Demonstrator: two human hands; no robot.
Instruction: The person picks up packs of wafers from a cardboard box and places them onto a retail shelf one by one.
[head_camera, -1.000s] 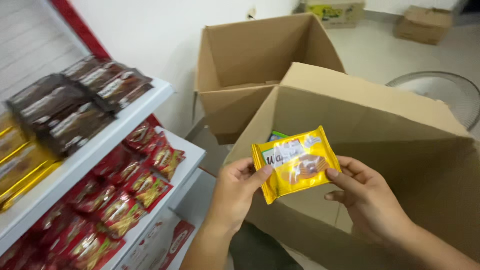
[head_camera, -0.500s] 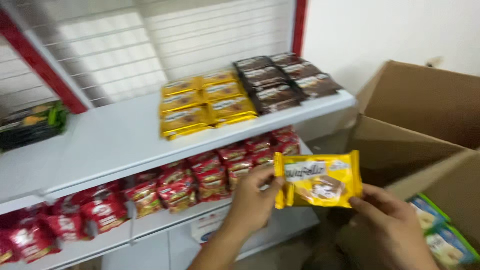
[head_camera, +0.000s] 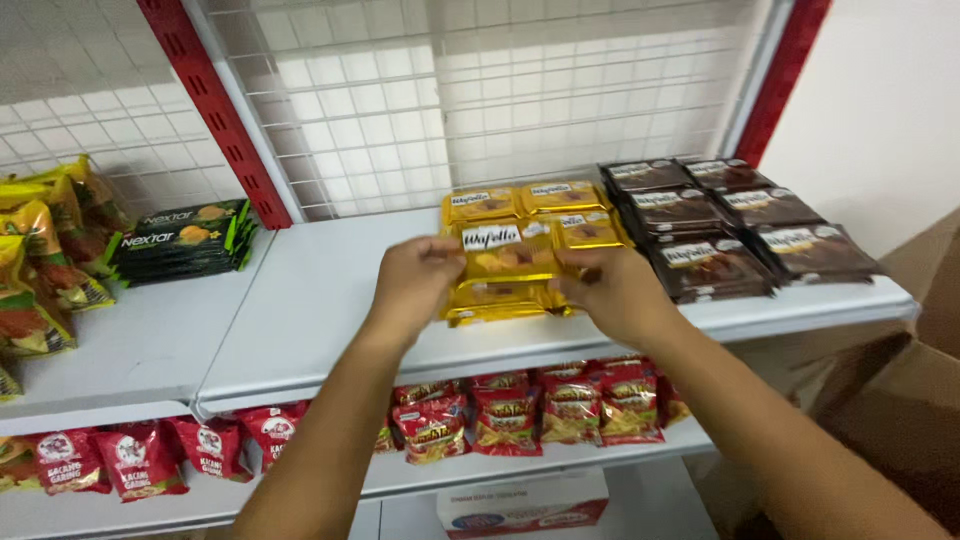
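Note:
Both my hands hold one yellow snack packet (head_camera: 505, 252) flat over the front of the white upper shelf (head_camera: 320, 300). My left hand (head_camera: 412, 280) grips its left end and my right hand (head_camera: 612, 292) grips its right end. The packet sits on top of a stack of the same yellow packets (head_camera: 500, 305). More yellow packets (head_camera: 530, 198) lie in rows just behind. Dark brown packets (head_camera: 715, 225) fill the shelf to the right of them.
Black-and-green packets (head_camera: 180, 240) and orange-yellow bags (head_camera: 45, 260) lie on the left shelf. Red snack bags (head_camera: 540, 405) line the lower shelf. A brown cardboard box (head_camera: 900, 400) stands at the right. A white wire grid (head_camera: 480, 90) backs the shelf.
I have turned from the cardboard box to the shelf. The yellow packet moved forward from in front of me down onto the stack of yellow packets.

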